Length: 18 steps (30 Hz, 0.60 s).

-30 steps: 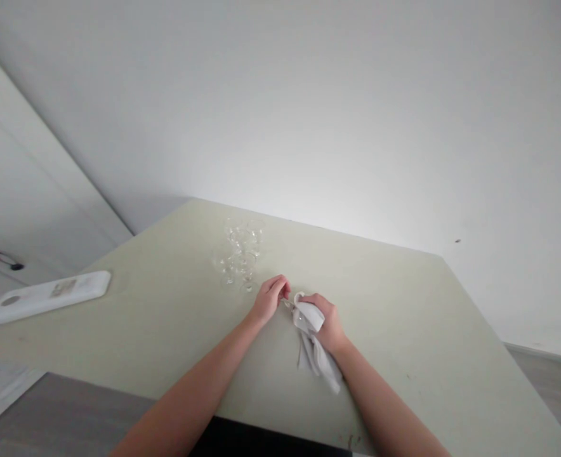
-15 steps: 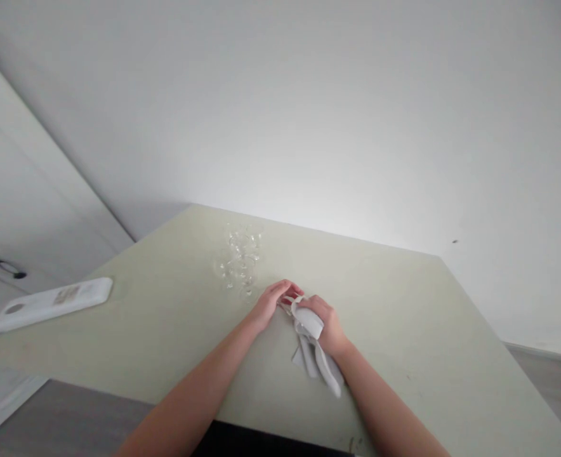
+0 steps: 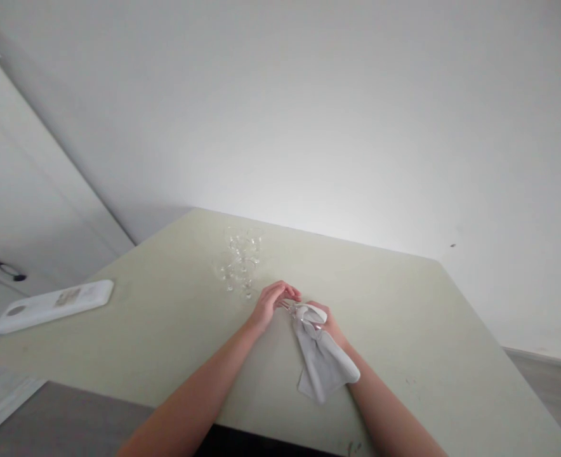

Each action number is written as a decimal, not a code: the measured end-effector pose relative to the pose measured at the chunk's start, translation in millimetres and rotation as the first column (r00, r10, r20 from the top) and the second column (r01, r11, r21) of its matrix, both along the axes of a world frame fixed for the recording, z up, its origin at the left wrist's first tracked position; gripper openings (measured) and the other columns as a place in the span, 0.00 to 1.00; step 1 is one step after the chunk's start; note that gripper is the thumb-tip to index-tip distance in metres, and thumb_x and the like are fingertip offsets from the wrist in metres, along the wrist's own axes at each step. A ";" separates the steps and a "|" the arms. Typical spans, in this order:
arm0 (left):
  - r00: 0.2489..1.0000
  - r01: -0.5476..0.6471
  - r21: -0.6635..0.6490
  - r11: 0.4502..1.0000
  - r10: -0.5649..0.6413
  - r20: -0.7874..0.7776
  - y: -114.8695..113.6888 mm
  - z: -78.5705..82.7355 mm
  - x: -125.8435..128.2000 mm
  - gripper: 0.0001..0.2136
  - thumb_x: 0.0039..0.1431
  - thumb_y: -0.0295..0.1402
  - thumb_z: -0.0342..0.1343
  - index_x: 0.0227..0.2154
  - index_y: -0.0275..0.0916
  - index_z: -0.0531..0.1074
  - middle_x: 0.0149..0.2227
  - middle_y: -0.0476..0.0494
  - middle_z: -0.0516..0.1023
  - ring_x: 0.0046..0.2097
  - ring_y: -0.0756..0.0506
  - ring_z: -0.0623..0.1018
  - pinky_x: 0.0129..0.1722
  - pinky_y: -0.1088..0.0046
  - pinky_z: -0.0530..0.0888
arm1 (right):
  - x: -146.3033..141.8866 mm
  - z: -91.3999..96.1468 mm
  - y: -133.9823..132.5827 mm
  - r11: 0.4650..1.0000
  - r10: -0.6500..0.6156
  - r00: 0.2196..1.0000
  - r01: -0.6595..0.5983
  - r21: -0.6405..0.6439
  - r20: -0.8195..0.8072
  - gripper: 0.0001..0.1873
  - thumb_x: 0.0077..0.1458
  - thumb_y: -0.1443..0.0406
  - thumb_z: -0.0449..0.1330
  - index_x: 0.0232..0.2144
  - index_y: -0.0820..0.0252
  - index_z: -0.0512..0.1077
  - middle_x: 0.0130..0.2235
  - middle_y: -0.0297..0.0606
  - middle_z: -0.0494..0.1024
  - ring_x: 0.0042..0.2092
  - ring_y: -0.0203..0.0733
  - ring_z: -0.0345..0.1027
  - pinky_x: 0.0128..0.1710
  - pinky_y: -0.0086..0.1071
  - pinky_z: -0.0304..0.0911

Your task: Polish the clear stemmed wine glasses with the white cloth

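Note:
Near the middle of the table, my left hand (image 3: 271, 302) curls its fingers around a clear glass (image 3: 290, 308), largely hidden by the fingers and by the cloth. Just to its right, my right hand (image 3: 332, 326) grips a light grey cloth (image 3: 327, 367) against the same glass. The cloth's loose end hangs down over the right wrist toward the tabletop. Beyond my left hand, several clear stemmed glasses (image 3: 242, 255) stand close together; their outlines are faint and overlap.
A pale greenish table (image 3: 385, 292) spans the view, with a white wall (image 3: 337, 127) behind it. At the left edge of the table lies a long white device-like object (image 3: 56, 306) bearing a label. Beside that is a white cabinet (image 3: 33, 190) with a dark handle (image 3: 2, 268).
The cloth has turned in my right hand; its loose end now spreads wider and farther right. My right fingers have gone mostly behind it. My left hand stays nearly in place.

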<state>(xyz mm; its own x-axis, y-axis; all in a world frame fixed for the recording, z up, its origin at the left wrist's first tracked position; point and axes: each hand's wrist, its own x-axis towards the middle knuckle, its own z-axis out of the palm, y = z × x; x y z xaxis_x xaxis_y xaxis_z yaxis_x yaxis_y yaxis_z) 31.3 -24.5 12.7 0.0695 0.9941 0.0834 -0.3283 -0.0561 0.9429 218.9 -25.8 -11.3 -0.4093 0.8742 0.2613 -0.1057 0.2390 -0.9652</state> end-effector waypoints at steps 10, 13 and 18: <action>1.000 -0.012 -0.158 0.987 0.015 0.019 4.9 -1.3 2.1 0.14 0.53 0.45 0.57 0.26 0.36 0.72 0.29 0.41 0.82 0.32 0.44 0.80 0.28 0.74 0.70 | -3.0 1.5 -6.3 0.992 -0.001 0.994 -0.013 0.127 0.111 0.17 0.48 0.64 0.66 0.43 0.59 0.77 0.41 0.42 0.83 0.42 0.45 0.76 0.44 0.35 0.68; 1.000 -0.013 -0.160 0.987 0.015 0.010 4.3 -0.8 2.4 0.15 0.53 0.45 0.57 0.27 0.36 0.72 0.29 0.40 0.82 0.32 0.44 0.80 0.28 0.74 0.69 | -2.3 -2.2 -2.8 0.995 0.007 0.992 -0.019 0.093 0.125 0.14 0.47 0.65 0.65 0.40 0.60 0.77 0.38 0.41 0.84 0.38 0.44 0.76 0.40 0.33 0.68; 1.000 -0.002 -0.151 0.989 0.005 0.018 4.5 -0.1 2.2 0.15 0.54 0.45 0.56 0.27 0.36 0.72 0.28 0.41 0.82 0.31 0.44 0.80 0.29 0.74 0.70 | -1.8 -4.1 -1.2 0.996 -0.007 0.990 -0.005 0.085 0.139 0.13 0.46 0.67 0.64 0.38 0.60 0.77 0.37 0.40 0.83 0.37 0.43 0.75 0.38 0.32 0.67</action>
<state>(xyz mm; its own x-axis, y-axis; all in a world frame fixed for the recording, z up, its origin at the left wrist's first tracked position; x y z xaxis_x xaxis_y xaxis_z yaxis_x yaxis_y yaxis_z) 33.6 -20.0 12.6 0.0661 0.9956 -0.0665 -0.3455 0.0854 0.9345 217.2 -27.0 -15.4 -0.4457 0.8518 0.2752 0.0281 0.3206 -0.9468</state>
